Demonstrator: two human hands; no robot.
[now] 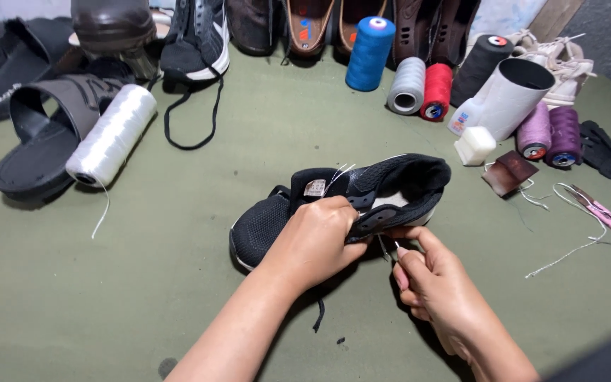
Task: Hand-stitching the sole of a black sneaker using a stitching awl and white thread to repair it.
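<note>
Olive-green cloth [143, 283] covers the floor, with shoes, sandals and spools of thread lined along the far edge. Near the middle lies a black sneaker [362, 194], on its side with the toe pointing left and the heel collar to the right. The left hand [317, 237] is clamped over its middle, fingers curled around the side and sole edge. The right hand [436, 283] sits just below the heel end, thumb and forefinger pinched together on a thin needle [396, 247]; a white thread [341, 175] trails up across the sneaker.

The sneaker looks light and soft in its mesh upper, stiffer along the sole, so the sole edge and the padded collar are probably the firmest places to grip; the mesh would give under pressure.

A white spool [111, 134] lies far left beside a grey sandal [47, 138]; blue, grey, red and purple spools stand far right, and pink scissors [606, 216] lie at the right edge.

The needle's tip is hidden behind the sole, and it may be an awl rather than a needle. The left palm hides where the stitch enters.
</note>
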